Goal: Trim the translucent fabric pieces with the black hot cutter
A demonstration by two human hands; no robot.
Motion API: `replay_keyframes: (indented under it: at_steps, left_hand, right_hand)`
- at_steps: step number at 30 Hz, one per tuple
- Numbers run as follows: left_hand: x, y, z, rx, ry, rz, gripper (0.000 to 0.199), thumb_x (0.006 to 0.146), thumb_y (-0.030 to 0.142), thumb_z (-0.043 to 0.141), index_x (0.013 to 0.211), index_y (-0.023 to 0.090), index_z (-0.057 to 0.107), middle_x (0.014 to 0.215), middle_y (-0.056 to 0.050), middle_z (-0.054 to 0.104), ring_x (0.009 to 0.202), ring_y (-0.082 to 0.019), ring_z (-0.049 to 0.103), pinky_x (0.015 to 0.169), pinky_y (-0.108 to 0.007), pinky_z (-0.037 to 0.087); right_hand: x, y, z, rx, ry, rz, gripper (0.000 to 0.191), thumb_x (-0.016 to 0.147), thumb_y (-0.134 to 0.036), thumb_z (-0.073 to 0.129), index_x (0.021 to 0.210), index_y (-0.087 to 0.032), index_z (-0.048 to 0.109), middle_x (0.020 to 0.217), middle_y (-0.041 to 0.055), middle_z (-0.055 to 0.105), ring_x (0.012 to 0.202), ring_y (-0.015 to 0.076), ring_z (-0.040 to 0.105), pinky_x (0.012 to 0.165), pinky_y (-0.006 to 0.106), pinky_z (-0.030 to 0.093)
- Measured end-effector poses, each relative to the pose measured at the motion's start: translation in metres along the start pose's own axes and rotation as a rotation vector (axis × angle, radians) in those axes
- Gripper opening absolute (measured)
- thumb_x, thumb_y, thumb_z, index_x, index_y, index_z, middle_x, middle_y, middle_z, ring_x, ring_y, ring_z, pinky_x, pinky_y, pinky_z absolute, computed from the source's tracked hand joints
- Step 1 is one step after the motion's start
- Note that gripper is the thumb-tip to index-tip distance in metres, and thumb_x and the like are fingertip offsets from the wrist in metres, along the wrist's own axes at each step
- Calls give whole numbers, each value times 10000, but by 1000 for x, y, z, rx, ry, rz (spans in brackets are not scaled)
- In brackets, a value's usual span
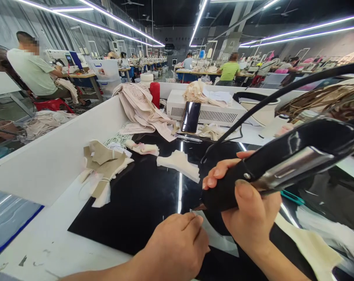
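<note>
The person's right hand grasps the black tool (likely rigid, weighty; best held at that end) above the black board, left hand curled beside the sheer piece, probably limp, pinch undeterminable.

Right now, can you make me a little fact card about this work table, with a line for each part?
Right hand: wrapped around a black handheld tool
Left hand: beside a sheer pale piece; a firm grip can't be made out
Work surface: shiny black sheet
Middle of sheet: white fabric pieces
Behind: phone, in front of a white slotted box
Red thing: upright roll, beside beige fabric
</note>
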State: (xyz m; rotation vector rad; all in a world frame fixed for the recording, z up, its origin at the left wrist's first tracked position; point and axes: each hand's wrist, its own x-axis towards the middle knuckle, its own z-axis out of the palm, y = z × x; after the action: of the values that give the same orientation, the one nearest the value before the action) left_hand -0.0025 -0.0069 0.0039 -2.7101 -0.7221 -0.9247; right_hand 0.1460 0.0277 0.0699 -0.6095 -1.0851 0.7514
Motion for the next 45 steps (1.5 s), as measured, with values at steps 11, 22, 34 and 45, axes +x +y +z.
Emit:
replay_keyframes:
  at_steps: [11,22,34,45]
  left_hand:
    - [-10,-15,5,-30,-94,15,295,1136,333,452,1147,132,667,1117,-98,761,1019,-224,752,794,-333,640]
    - [-11,-37,13,-8,-161,14,229,1064,357,623,1175,160,653,1160,-91,754,1009,-248,753,817,-363,644]
    - [-14,-45,8,-1,-199,35,201,1067,335,623,1178,168,647,1220,-107,750,1062,-258,758,865,-382,645]
    - [-11,-46,5,-6,-173,39,197,1088,322,581,1167,163,665,1202,-116,753,1042,-251,758,837,-371,641]
  right_hand:
    - [2,-14,-12,-21,77,6,402,819,-402,880,1122,-272,651,804,-34,695,623,156,653,550,294,586]
    - [-5,-17,-34,-109,55,39,392,827,-435,864,1133,-270,683,784,-10,696,605,175,641,520,316,581]
    - [-10,-19,-37,-126,122,-12,391,829,-427,868,1131,-258,685,773,-11,700,609,175,641,524,317,584]
    - [-17,-14,-40,-172,56,-9,332,907,-403,800,1179,-281,653,834,-9,684,652,172,651,572,334,594]
